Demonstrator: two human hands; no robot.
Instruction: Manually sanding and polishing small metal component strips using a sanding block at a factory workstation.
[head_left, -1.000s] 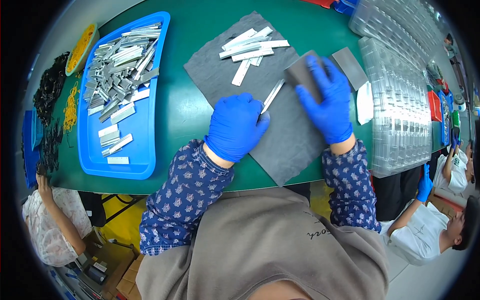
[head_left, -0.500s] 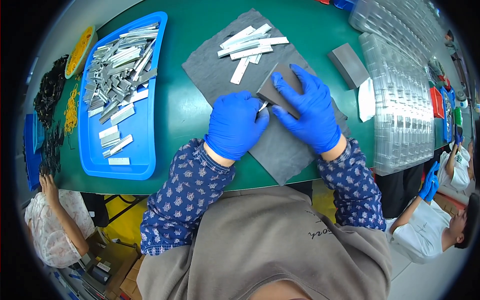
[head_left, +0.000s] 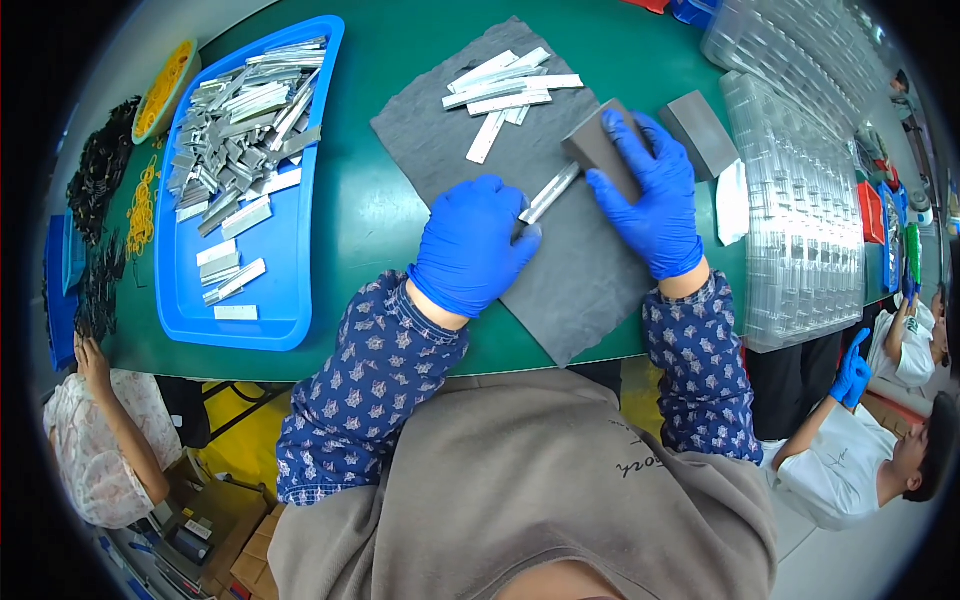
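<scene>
My left hand [head_left: 468, 248], in a blue glove, is closed on one end of a silvery metal strip [head_left: 553, 190]. The strip sticks out toward the upper right over a dark grey cloth [head_left: 585, 290]. In my gloved right hand [head_left: 658, 205] is a grey-brown rectangular block that looks like a sanding sponge [head_left: 598, 148], its near side close to the strip's far end. Whether the block touches the strip I cannot tell. Beyond my hands, several similar metal strips [head_left: 510, 90] lie in a loose pile on the cloth.
At left a blue tray [head_left: 235, 333] holds a heap of metal strips. A second grey block [head_left: 702, 135], a white piece [head_left: 733, 205] and stacked clear plastic trays [head_left: 800, 240] stand at right. Yellow bands [head_left: 142, 215] lie far left. Other people sit on both sides.
My right hand and the block have moved right and away from my left hand, baring more of the metal strip. My left hand has stayed almost in place.
</scene>
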